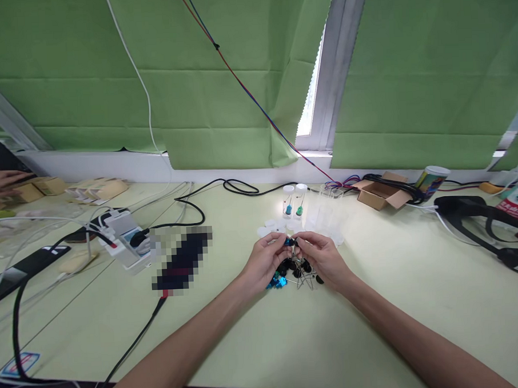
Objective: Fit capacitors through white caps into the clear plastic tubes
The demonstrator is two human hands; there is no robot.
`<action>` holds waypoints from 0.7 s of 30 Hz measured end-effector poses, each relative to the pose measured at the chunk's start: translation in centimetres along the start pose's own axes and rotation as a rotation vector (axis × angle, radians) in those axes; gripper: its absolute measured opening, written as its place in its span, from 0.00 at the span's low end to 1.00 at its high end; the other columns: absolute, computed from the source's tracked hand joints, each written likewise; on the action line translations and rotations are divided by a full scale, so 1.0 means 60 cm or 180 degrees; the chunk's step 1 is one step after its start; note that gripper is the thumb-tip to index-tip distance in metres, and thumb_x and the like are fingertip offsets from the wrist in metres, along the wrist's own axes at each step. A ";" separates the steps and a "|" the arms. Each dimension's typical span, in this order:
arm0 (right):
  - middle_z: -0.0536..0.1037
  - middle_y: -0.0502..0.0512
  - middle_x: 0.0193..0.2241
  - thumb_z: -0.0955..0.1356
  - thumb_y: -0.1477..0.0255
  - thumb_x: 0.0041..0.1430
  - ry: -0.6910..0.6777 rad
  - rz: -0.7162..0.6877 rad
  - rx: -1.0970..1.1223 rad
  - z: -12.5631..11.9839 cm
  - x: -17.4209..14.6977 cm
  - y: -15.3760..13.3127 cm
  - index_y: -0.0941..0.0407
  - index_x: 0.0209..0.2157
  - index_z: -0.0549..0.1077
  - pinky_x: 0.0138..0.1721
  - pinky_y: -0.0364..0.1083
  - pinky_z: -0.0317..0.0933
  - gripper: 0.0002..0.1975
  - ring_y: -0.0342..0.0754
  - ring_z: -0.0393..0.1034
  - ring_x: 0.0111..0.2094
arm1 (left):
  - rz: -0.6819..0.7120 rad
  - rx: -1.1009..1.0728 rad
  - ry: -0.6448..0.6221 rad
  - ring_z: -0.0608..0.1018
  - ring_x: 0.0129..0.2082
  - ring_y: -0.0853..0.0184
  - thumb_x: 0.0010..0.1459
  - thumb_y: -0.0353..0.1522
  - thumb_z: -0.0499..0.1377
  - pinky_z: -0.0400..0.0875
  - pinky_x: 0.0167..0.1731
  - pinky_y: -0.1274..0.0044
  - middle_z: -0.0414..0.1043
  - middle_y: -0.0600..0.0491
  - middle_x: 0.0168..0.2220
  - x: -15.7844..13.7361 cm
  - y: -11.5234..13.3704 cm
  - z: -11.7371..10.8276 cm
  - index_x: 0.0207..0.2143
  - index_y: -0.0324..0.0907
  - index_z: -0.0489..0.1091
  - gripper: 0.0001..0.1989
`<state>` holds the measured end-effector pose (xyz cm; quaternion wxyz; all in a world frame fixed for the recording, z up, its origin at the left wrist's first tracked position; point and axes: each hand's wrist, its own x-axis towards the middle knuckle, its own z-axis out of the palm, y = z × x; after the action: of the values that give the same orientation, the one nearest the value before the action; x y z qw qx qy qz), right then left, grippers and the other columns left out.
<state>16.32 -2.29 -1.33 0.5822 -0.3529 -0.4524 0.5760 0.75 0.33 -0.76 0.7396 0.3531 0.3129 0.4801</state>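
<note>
A person's left hand (262, 261) pinches a blue part (288, 242) as the right hand (327, 261) grips a black part (296, 243) just beside it, over a pile (297, 269) of small pieces on a pale table (248, 349). Two capped vials (301, 199) stand beyond, before green blinds (229, 104).

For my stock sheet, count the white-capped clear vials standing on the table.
2: the left vial holds a blue piece, the right vial beside it a green piece. Both stand beyond the left hand and right hand, which could hide others.
</note>
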 end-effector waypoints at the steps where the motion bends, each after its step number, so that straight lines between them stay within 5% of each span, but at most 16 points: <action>1: 0.75 0.50 0.24 0.77 0.59 0.47 0.0001 -0.0004 0.0003 0.000 0.000 0.001 0.55 0.35 0.80 0.37 0.47 0.67 0.16 0.45 0.68 0.28 | -0.0001 0.0003 0.0006 0.76 0.28 0.73 0.49 0.31 0.70 0.75 0.36 0.80 0.73 0.51 0.28 0.000 0.000 0.000 0.30 0.36 0.73 0.09; 16: 0.79 0.52 0.25 0.75 0.59 0.51 0.0292 -0.0187 -0.0362 -0.008 0.001 0.009 0.56 0.40 0.80 0.43 0.52 0.69 0.18 0.49 0.74 0.31 | 0.0233 0.0286 0.0231 0.78 0.31 0.70 0.45 0.36 0.72 0.74 0.40 0.77 0.74 0.54 0.26 -0.008 0.010 0.011 0.29 0.39 0.72 0.14; 21: 0.81 0.55 0.35 0.76 0.60 0.49 0.0316 -0.0323 -0.0512 -0.007 0.002 0.007 0.55 0.39 0.81 0.45 0.53 0.71 0.18 0.51 0.77 0.36 | 0.0323 0.0359 0.0320 0.77 0.30 0.70 0.44 0.37 0.72 0.74 0.38 0.77 0.73 0.54 0.26 -0.007 0.008 0.009 0.29 0.39 0.72 0.15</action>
<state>16.54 -2.11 -1.85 0.6021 -0.4032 -0.4851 0.4894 0.79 -0.01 -0.03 0.6766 0.3849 0.3579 0.5158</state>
